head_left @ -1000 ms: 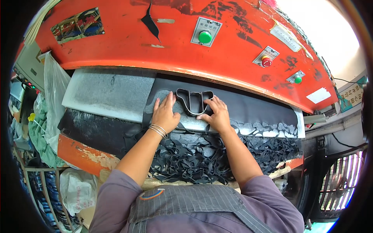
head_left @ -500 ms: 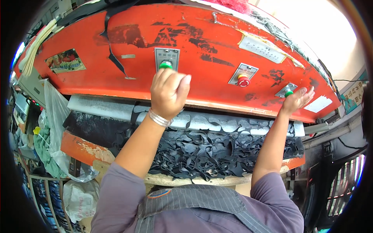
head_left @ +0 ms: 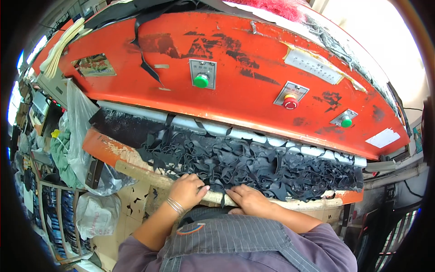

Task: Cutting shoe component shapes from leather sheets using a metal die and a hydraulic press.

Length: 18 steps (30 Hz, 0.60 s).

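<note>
A tangled heap of thin black cut scraps (head_left: 253, 165) lies along the bed of a red press. My left hand (head_left: 188, 192) is at the heap's near edge, its fingers bent over the scraps, thumb and forefinger closed about a bit of black scrap. Just to its right, my right hand (head_left: 249, 199) rests palm down over the pale front rail (head_left: 299, 204), fingers stretched leftward against the scraps. One black strip hangs between the two hands. Above, on the red press front (head_left: 253, 95), are a left green button (head_left: 200, 81) and a right green button (head_left: 346, 122), both untouched.
A red stop button (head_left: 290, 102) sits between the green ones. Behind the heap runs a white board (head_left: 217, 130) under the press. At left hang clear plastic sheeting (head_left: 79, 113) and a green cloth (head_left: 63, 149), above a white bag (head_left: 97, 213).
Both my hands have left the green buttons and come down, closer together, to the near edge of the scraps. Less of the white board shows behind the heap. The view has shifted slightly.
</note>
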### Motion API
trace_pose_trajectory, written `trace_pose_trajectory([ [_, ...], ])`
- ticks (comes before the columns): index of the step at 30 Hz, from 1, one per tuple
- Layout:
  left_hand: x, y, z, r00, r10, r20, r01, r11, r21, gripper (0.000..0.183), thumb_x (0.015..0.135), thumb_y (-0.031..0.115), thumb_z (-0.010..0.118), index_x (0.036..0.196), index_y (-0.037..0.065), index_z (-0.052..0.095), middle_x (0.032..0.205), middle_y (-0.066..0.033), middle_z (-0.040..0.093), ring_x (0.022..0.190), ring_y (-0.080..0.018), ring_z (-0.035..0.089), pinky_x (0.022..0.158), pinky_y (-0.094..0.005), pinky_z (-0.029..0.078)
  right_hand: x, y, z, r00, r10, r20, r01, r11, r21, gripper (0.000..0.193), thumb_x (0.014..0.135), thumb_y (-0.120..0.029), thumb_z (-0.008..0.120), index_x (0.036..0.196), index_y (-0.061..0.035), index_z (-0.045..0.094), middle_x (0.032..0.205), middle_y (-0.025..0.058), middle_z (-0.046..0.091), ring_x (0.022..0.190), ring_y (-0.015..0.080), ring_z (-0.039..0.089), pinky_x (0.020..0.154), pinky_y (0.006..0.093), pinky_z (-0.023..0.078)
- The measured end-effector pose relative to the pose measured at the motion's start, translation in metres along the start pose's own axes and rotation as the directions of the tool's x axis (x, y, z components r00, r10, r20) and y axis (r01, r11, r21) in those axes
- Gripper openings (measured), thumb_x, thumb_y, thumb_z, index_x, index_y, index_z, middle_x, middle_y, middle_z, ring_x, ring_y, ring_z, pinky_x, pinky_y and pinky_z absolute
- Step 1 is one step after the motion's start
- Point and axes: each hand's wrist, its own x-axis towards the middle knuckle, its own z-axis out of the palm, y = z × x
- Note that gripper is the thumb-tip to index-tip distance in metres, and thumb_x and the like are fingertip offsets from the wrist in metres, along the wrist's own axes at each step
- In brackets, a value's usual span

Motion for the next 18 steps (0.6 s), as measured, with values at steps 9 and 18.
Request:
trace_pose_trajectory([
  [9, -0.018, 0.001, 0.014, 0.987, -0.070, -0.148, 0.086, 0.991, 0.103, 0.020, 0.078, 0.029, 0.064, 0.075, 0.009, 0.067, 0.079, -0.0065, 0.057, 0.082, -0.0264, 0.054, 0.075, -0.0398, 0.042, 0.024, -0.020, 0.026, 0.982, 0.186, 0.031, -0.175, 0.962, -0.211, 0.043, 0.068, -0.026, 0.075, 0.103, -0.0038, 0.064, 0.090, 0.0093, 0.061, 0.086, 0.0263, 0.063, 0.067, 0.0379, 0.053],
  [18, 0.070, -0.022, -0.039, 0.962, -0.030, 0.270, 0.030, 1.000, 0.003, 0.032, 0.086, 0.036, 0.061, 0.071, 0.010, 0.070, 0.073, -0.0081, 0.066, 0.072, -0.0291, 0.065, 0.067, -0.0411, 0.052, 0.213, 0.111, -0.089, 0.920, -0.379, 0.098, 0.373, 0.771, -0.516, 0.030, 0.078, -0.017, 0.059, 0.106, -0.0094, 0.063, 0.101, 0.0093, 0.061, 0.099, 0.0274, 0.061, 0.081, 0.0399, 0.050],
])
